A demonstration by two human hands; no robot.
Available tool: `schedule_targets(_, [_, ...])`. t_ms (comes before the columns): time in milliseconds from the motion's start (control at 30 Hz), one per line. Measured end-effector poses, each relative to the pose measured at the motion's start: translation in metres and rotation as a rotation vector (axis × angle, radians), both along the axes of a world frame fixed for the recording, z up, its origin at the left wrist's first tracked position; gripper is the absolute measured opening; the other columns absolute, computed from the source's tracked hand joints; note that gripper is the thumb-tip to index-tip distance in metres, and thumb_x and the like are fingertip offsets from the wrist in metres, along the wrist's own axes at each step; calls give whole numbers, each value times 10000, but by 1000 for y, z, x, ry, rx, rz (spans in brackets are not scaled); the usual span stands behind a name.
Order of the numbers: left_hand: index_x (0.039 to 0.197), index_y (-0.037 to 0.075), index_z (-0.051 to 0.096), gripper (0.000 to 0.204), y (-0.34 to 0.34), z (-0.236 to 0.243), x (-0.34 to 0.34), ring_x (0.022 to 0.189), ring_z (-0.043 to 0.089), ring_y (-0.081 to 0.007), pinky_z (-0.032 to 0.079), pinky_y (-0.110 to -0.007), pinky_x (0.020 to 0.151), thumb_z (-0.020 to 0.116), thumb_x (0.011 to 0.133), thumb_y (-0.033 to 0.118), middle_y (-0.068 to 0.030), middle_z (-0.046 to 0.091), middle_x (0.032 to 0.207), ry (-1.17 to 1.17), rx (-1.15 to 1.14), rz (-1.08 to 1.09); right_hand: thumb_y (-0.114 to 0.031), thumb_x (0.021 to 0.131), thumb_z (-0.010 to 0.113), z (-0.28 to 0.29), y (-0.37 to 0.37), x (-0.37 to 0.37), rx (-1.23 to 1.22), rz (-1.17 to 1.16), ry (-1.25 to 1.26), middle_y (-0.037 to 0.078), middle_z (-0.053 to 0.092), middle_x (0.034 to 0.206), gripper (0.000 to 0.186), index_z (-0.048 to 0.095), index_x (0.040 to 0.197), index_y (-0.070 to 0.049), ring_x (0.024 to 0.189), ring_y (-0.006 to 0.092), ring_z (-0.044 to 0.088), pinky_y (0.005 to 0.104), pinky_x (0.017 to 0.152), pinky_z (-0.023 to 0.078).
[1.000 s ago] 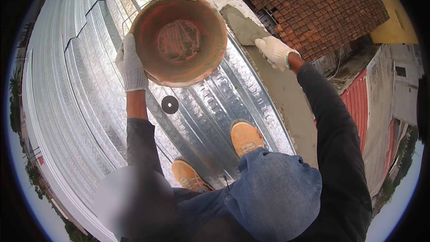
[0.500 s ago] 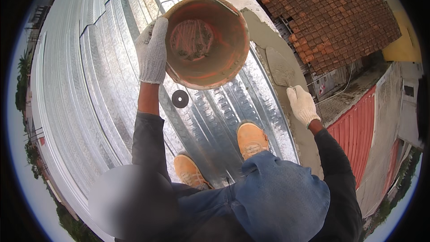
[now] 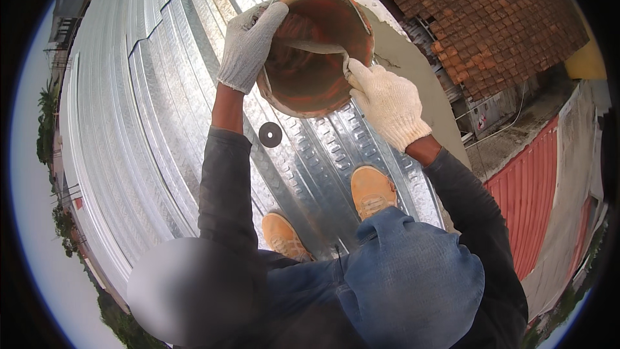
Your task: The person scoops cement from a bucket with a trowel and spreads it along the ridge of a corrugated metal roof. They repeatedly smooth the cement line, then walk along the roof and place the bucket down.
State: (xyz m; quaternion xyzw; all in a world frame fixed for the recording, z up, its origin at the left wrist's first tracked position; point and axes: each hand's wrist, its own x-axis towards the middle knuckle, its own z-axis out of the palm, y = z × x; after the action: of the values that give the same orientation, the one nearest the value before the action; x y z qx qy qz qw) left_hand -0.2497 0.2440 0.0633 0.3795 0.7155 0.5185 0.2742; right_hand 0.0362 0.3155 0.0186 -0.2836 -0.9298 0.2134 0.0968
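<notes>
My left hand (image 3: 250,44), in a grey-white knit glove, grips the left rim of a round, mortar-stained orange bucket (image 3: 323,94). The bucket is tipped so that its mouth faces me, and its wire handle rests up around the far rim. My right hand (image 3: 391,100), in a cream knit glove, is closed on the handle of a trowel (image 3: 313,47). The trowel's blade reaches inside the bucket, seen nearly edge-on. Beyond the bucket's right side lies a strip of wet grey mortar (image 3: 413,71) along the wall top.
I stand on a shiny corrugated metal roof (image 3: 161,123) in tan shoes (image 3: 373,190). A black disc with a centre hole (image 3: 270,134) lies on it. Past the wall edge at right are a lower tiled roof (image 3: 484,19) and a red corrugated sheet (image 3: 526,187).
My right hand has brought the trowel from the mortar strip leftward into the bucket. The left hand still grips the bucket, which has shifted slightly right and up in view.
</notes>
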Motion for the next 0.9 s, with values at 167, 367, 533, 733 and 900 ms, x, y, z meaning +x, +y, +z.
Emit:
schedule_targets(167, [1364,-25,797,465,-8,-3,-4,1088,744,-135,607,-309,971,792,1102,359,-66,813,1192,6,22,-30,-209,1036,727,-17,-13,4,125,109,-151,147,746,936,364,629,1383,-159,863,384,774,537,711,608])
schedule_targets(367, [1275,-4,849,431,-1,-5,-2,985,685,-74,575,-278,896,798,1082,378,2,802,1054,-23,52,-18,-239,1075,690,-8,-2,-7,145,43,-3,150,751,941,337,628,1395,-156,871,381,777,536,714,606])
schedule_targets(533, [1369,-2,809,450,7,-5,-2,1079,732,-119,601,-302,970,789,1102,359,-41,813,1174,18,36,-75,-237,1070,689,-15,-12,6,77,101,-214,166,754,1006,345,625,1397,-148,894,392,777,531,732,611])
schedule_targets(733, [1263,-7,851,466,12,-7,3,975,690,-83,581,-287,887,793,1078,418,4,796,1034,38,70,-74,-174,1056,648,-13,-4,3,169,11,7,188,753,975,322,646,1368,-98,795,396,781,518,660,617])
schedule_targets(900, [1239,-4,857,452,9,-4,3,960,687,-81,581,-286,863,790,1079,413,4,794,1012,45,76,-14,-144,1051,637,-11,-20,21,90,63,-194,194,759,961,239,657,1281,-82,834,403,797,506,698,638])
